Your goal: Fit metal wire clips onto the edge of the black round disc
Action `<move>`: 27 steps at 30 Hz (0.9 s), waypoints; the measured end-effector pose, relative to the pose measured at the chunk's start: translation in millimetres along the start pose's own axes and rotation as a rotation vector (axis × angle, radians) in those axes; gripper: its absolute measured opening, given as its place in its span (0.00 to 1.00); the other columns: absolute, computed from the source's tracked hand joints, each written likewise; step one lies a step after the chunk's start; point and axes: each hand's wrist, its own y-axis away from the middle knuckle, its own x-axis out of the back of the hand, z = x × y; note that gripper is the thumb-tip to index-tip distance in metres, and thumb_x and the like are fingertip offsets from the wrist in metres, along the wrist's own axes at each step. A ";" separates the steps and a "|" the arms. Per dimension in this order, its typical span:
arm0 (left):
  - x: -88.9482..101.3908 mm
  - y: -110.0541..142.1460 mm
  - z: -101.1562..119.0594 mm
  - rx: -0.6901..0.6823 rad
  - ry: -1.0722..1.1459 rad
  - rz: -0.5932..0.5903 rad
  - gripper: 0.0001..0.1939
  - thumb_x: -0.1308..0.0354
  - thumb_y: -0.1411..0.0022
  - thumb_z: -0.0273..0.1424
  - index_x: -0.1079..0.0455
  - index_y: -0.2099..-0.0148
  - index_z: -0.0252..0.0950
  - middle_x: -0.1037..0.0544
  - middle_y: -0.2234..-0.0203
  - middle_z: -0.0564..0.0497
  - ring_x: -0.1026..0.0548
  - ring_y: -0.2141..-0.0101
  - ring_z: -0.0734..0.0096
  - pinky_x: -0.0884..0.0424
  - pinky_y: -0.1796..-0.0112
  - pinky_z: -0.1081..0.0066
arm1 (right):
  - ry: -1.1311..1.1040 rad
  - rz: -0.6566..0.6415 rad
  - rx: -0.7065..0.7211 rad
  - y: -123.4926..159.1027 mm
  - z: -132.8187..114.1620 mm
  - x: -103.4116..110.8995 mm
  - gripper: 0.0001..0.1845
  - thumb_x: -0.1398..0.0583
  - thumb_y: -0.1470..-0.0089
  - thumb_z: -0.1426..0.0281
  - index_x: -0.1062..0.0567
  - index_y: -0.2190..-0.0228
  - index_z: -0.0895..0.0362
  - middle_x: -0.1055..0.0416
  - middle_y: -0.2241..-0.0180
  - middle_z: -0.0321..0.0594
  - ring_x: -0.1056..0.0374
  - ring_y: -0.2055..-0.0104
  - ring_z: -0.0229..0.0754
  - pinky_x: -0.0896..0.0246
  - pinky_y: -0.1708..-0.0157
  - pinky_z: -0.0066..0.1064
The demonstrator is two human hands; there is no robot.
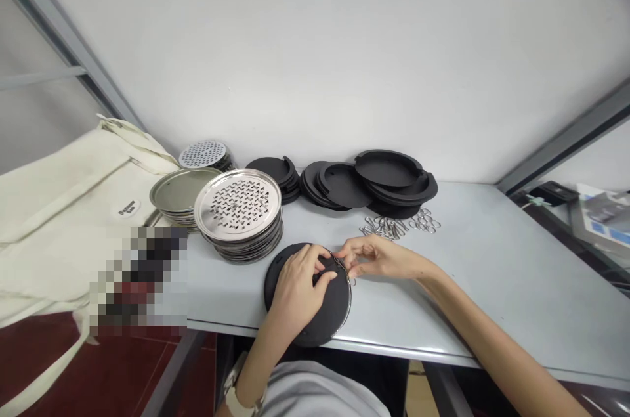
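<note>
Black round cover: flat on the table, beneath the left hand and just left of the right; the black round cover shows a bright edge along its right side.
Left hand: palm down on the cover, fingers bent, thumb and forefinger parted near its far-right edge; the left hand seems to steady it.
Right hand: thumb and forefinger of the right hand pinch a metal clip at that edge.
Clip on cover: judged partway, as the fingers are at work there; whether it is hooked through cannot be told.
Loose clips: a heap of loose metal clips just beyond the right hand, apparently unused, with wire rings beside it.
Black notched covers: several piles of black notched covers beyond both hands; no clip shows on them.
Grater discs: a tall stack of grater discs left of and beyond the left hand, no clip visible there.
Finished pieces: none can be picked out with certainty.
</note>
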 end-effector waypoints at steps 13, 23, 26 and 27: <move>0.5 0.1 -0.5 -0.013 -0.010 -0.023 0.03 0.44 0.39 0.27 0.33 0.62 0.41 0.30 0.66 0.55 0.29 0.64 0.70 0.33 0.59 0.69 | -0.015 0.002 0.004 -0.3 0.0 0.7 0.19 0.33 0.51 0.65 0.29 0.59 0.59 0.27 0.67 0.39 0.30 0.63 0.39 0.35 0.57 0.36; 1.1 1.3 -0.5 -0.020 0.010 -0.026 0.03 0.44 0.38 0.27 0.33 0.61 0.41 0.31 0.66 0.54 0.29 0.63 0.70 0.33 0.59 0.68 | 0.025 0.006 0.011 -0.5 -1.4 0.8 0.19 0.34 0.49 0.66 0.29 0.57 0.59 0.28 0.67 0.39 0.32 0.63 0.38 0.36 0.57 0.34; 0.6 1.5 -0.6 -0.023 0.008 -0.022 0.03 0.44 0.38 0.27 0.33 0.61 0.41 0.31 0.66 0.55 0.29 0.63 0.70 0.33 0.59 0.68 | 0.029 0.001 0.013 -0.4 -1.0 1.0 0.19 0.35 0.49 0.64 0.30 0.56 0.59 0.28 0.67 0.38 0.32 0.63 0.38 0.36 0.57 0.35; 0.6 1.6 -0.7 -0.025 0.006 -0.022 0.03 0.44 0.38 0.28 0.33 0.61 0.41 0.31 0.66 0.55 0.29 0.63 0.70 0.33 0.59 0.68 | 0.029 -0.001 0.014 -0.3 -0.8 1.1 0.20 0.35 0.49 0.64 0.30 0.56 0.58 0.28 0.67 0.38 0.31 0.63 0.38 0.36 0.57 0.35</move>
